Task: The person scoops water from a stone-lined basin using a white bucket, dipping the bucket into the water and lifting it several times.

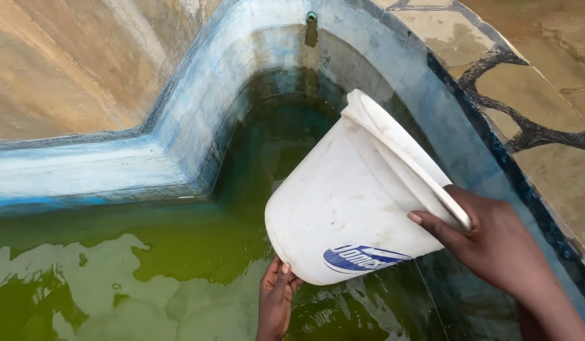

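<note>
White plastic, scuffed and grimy, makes up the round bucket (349, 202) held tilted above the murky green water (115, 278) of a worn, blue-painted concrete pool basin (179, 126). The right hand (494, 243) grips the bucket's rim, thumb laid across the outside wall, while the left hand (276, 297) cups the bottom edge from below, fingers curled against the base. The mouth points up and away toward the basin's far corner.

The bucket looks wet, and the left hand only props it, so it could slip off the fingertips and drop into the water. A sudden tip could also splash the algae-green water over the edge onto the stone-patterned paving (538, 95).

One label shows: a blue oval emblem (362, 257) with white lettering, low on the bucket's side near the base.
</note>
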